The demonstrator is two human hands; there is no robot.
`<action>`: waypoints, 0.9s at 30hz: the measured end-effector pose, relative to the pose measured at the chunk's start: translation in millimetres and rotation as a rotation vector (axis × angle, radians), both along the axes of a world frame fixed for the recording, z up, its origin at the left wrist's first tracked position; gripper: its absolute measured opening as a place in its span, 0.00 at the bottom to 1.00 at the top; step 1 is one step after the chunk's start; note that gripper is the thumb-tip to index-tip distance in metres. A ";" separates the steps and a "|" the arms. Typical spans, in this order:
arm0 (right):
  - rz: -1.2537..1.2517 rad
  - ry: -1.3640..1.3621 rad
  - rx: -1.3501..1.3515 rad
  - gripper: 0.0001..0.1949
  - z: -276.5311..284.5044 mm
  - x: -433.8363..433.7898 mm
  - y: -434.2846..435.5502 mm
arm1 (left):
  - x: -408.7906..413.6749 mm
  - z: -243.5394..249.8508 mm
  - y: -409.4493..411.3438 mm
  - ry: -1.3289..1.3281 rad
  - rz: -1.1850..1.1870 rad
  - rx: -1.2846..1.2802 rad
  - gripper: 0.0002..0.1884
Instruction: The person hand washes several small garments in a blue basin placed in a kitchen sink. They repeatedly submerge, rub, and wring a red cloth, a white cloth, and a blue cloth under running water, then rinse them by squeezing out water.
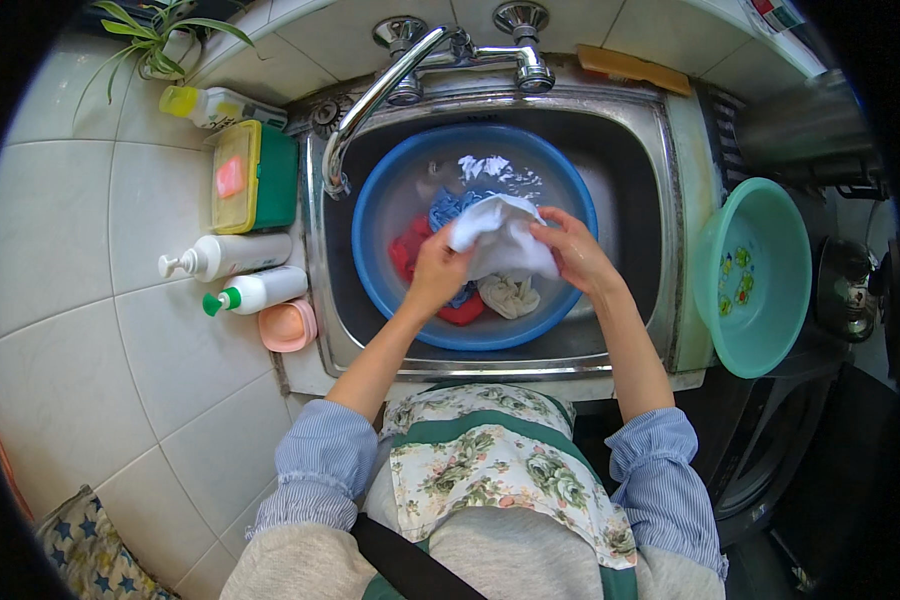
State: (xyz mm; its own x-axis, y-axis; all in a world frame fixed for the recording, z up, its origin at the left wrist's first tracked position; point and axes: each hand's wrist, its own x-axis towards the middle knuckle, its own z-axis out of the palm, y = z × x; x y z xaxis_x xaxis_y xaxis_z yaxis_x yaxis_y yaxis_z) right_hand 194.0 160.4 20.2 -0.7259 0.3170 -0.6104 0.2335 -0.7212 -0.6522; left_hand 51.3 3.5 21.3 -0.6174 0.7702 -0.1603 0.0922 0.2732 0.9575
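A blue plastic basin [365,259] with water stands in the steel sink [634,262]. Over it, my left hand [441,271] and my right hand [576,247] hold a white cloth [504,236] by its two sides. Below the cloth, red cloths [406,247], a blue cloth [450,206] and a cream cloth [508,295] lie bunched in the water. White suds float near the basin's far side. The chrome faucet's spout [352,127] reaches over the sink's left part, beside the basin.
Left of the sink stand a green box with a yellow lid [274,176], a white pump bottle [247,253], a green-capped bottle [270,289] and a pink soap dish [288,326]. A mint-green basin [784,277] is at the right, near a steel pot [810,135].
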 end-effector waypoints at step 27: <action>0.190 0.451 0.370 0.13 -5.7 1.9 3.7 | -52.9 36.4 -13.2 0.055 -0.352 -0.490 0.24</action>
